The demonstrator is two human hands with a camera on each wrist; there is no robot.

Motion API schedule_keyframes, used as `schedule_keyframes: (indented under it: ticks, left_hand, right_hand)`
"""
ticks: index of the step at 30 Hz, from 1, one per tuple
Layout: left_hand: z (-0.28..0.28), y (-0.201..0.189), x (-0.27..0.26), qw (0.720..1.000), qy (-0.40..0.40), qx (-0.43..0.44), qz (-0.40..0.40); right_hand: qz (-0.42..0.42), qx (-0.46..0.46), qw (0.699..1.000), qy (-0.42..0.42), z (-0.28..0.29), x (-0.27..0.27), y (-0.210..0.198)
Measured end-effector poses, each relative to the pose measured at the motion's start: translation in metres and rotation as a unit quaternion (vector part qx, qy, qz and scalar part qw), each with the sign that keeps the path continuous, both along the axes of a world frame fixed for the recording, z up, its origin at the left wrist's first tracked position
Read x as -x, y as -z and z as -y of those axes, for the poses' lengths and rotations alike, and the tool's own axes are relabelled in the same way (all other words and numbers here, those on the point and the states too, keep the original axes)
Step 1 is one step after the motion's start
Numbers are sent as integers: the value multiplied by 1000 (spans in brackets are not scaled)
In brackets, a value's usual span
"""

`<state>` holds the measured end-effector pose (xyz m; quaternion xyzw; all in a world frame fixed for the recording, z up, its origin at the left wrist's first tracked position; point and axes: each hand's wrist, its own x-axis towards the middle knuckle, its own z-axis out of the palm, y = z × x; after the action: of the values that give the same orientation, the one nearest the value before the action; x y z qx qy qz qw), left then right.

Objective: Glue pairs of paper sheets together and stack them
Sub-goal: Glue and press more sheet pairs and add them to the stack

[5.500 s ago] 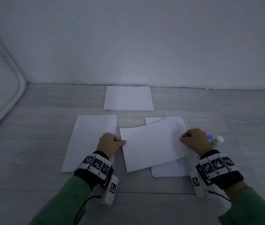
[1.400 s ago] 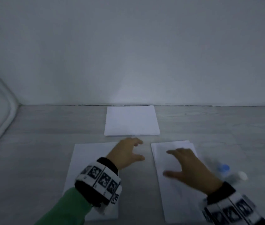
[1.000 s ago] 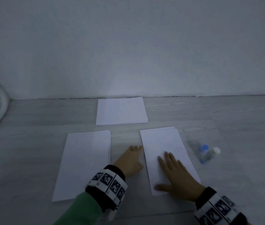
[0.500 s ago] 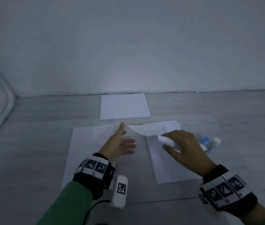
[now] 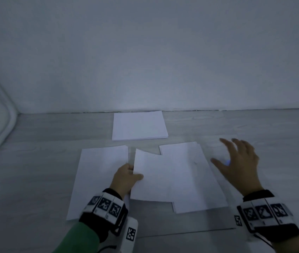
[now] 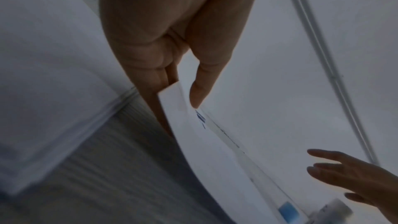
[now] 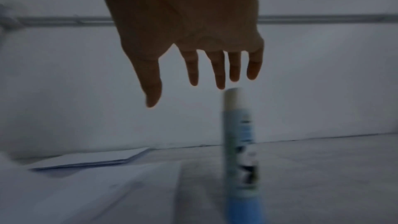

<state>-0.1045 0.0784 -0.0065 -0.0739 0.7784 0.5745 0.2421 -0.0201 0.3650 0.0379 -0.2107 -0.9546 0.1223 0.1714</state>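
Observation:
My left hand (image 5: pixel 133 172) pinches the left edge of a single white sheet (image 5: pixel 150 178), which lies half off the right paper pile (image 5: pixel 198 179) toward the middle. In the left wrist view the thumb and fingers of the left hand (image 6: pixel 180 102) clamp the sheet's corner (image 6: pixel 172 96). My right hand (image 5: pixel 225 152) hovers with spread fingers, holding nothing, over the glue stick (image 5: pixel 227 162), mostly hidden beneath it. The right wrist view shows the right hand (image 7: pixel 185 94) above the blue and white glue stick (image 7: pixel 239 142) lying on the table.
A second white pile (image 5: pixel 99 179) lies to the left of my left hand. A neat stack of sheets (image 5: pixel 139 126) sits at the back by the wall (image 5: pixel 145 61). The grey wood-grain table (image 5: pixel 35 161) stretches to both sides.
The right hand let go of the top sheet's lifted corner and moved right over the glue stick. The left hand, open before, now pinches that sheet and has drawn it leftward.

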Motion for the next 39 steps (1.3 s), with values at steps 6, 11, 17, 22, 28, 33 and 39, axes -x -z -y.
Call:
schedule_keyframes:
  ticks: [6,11,17,22,28,33,39]
  left_hand:
    - [-1,3,4,998,16,41,-34]
    - [-5,7,6,1000,-18,7,12]
    - [-4,6,4,993,54,100,-29]
    - [20,-13,13,922,160,304,-180]
    - [30,-15,36,801,366,411,-235]
    - [32,2,37,760,433,447,-190]
    - [34,7,33,743,434,464,-210]
  right_hand:
    - [78,135,980,123,-45,-10,7]
    - [158,294,940,66,-61,-16,17]
    - [136,241,961,13,-54,-13,24]
    - [42,174,980,-90,-26,6,7]
    - [22,239,936,-256,47,51,-13]
    - [3,335,901,-275,105,87,0]
    - [46,281,908,-308,141,105,25]
